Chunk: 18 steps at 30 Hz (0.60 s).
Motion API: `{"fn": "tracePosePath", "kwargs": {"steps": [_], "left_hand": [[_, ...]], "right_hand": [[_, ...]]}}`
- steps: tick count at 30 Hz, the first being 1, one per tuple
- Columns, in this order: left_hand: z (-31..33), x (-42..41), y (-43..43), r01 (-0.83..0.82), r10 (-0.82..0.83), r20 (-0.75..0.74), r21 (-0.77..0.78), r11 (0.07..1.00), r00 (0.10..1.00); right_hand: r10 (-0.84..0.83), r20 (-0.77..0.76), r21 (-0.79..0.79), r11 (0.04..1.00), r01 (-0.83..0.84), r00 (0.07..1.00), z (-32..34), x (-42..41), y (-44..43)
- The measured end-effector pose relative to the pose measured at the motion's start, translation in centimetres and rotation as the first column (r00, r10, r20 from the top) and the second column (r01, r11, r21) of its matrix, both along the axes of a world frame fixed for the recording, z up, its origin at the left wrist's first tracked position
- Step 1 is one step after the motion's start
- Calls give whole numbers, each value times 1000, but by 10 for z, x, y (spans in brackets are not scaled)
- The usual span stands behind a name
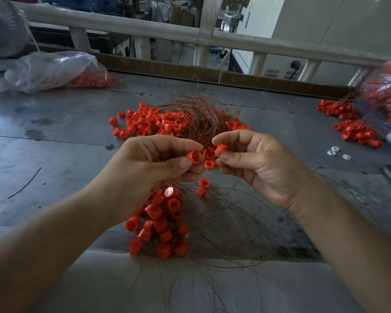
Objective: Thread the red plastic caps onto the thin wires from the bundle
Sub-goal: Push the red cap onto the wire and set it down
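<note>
**Head view.** The left hand (pixel 154 170) pinches the left cap (pixel 193 157) between thumb and forefinger, its open end turned towards the right hand (pixel 255 163). The right hand pinches the right cap (pixel 221 149) in the same way. The two caps are near each other but apart. Whether a wire runs into either cap is too fine to tell.

Just beyond both hands the bundle (pixel 196 118) lies on a pile (pixel 145 123) of loose caps on the surface (pixel 54 143). Below the left hand sits a cluster (pixel 160 220) of caps, apparently already threaded. From it, wires (pixel 226 224) fan out beneath the right hand, towards the person.

Judged from this, the task is in mid-run and the step in hand is fitting one more cap onto a wire. The next move calls for a free wire end brought to the cap's hole. It needs a steady pinch and close alignment, since the wire is thin and springy.
</note>
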<state>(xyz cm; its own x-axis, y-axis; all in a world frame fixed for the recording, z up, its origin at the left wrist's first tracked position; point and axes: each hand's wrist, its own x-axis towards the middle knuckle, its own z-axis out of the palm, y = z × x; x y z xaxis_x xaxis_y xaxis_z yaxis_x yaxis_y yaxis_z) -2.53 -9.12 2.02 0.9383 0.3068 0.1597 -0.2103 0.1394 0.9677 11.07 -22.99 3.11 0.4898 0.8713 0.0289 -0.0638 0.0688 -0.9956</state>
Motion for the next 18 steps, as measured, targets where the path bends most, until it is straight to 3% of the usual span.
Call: {"fn": "tracePosePath", "kwargs": {"steps": [12,18], "left_hand": [[1,1,0,-4,4,-10,44,999,1000],[-1,3,-2,-49,51,-14,93,994,999]], "right_hand": [[-6,205,-15,1000,9,979,2,-9,-1],[-58,428,8,998,61,902,0,-14,2]]}}
